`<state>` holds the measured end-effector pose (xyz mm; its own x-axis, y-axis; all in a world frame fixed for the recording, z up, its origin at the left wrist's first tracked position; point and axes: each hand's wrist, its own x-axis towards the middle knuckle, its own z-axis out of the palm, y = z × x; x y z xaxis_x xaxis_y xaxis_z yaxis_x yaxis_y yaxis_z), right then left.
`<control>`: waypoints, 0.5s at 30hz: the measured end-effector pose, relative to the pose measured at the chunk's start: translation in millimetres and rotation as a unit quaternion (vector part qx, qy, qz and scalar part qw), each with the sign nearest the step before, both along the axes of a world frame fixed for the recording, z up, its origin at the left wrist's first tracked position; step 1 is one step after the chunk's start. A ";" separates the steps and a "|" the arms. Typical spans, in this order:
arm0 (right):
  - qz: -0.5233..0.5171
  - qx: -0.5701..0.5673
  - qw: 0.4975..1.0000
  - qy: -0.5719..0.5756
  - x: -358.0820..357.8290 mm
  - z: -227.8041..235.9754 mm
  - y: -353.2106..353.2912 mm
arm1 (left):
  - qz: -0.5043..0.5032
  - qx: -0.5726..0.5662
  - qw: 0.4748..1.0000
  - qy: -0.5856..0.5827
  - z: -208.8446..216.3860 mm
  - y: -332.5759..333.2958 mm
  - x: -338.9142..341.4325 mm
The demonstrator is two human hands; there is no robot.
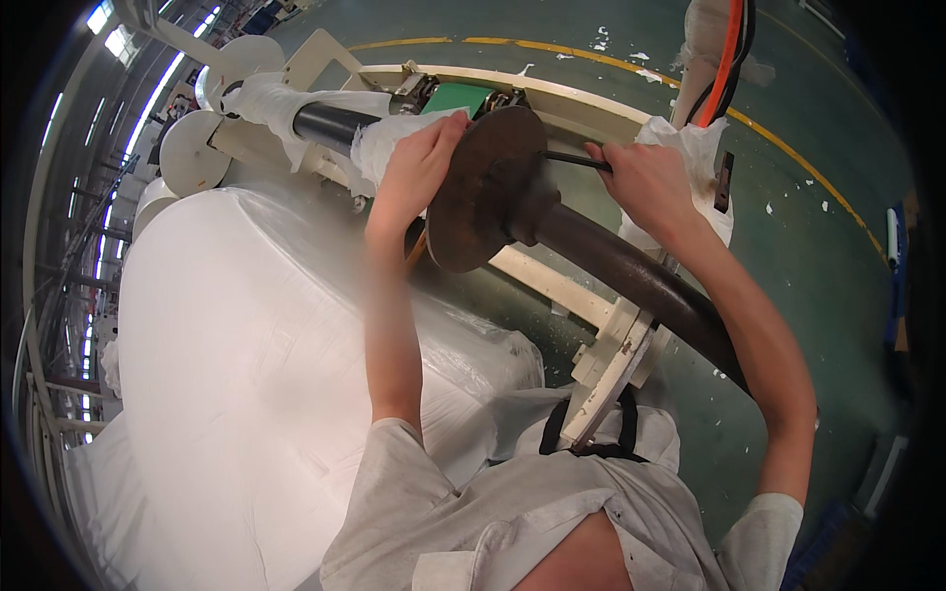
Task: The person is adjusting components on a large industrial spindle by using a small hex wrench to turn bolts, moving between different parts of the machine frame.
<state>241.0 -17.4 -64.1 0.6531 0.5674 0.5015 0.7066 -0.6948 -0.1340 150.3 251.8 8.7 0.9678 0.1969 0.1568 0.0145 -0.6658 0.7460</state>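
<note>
A dark brown metal disc [485, 167] with a hub sits on a long dark shaft [641, 266] that slants down to the right. My left hand [416, 169] is at the disc's left edge, its fingers pressed together against the rim next to crumpled white wrap; its thumb is hidden. A thin dark rod [576, 159], like a hex key, reaches from the disc's hub side toward the right. My right hand [645, 182] is closed around the rod's outer end, with the forearm passing over the shaft.
A huge white wrapped roll [227, 374] fills the left side. Cream machine frame rails [552, 281] run beneath the shaft, with a green part [458, 99] behind the disc. A post with orange and black cables [724, 69] stands at the far right. White scraps lie on the green floor [788, 246].
</note>
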 end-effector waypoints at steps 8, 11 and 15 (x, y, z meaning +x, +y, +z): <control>-0.006 0.001 1.000 -0.028 -29.2 1.5 0.9 | 0.018 0.009 0.997 -0.072 -34.5 5.5 -31.9; -0.004 -0.017 0.999 -0.047 -33.3 5.4 3.2 | 0.045 -0.025 0.994 -0.094 -54.9 11.4 -61.1; -0.009 -0.026 0.999 -0.047 -24.0 0.0 -2.9 | 0.047 -0.075 0.994 -0.057 -47.5 5.0 -80.0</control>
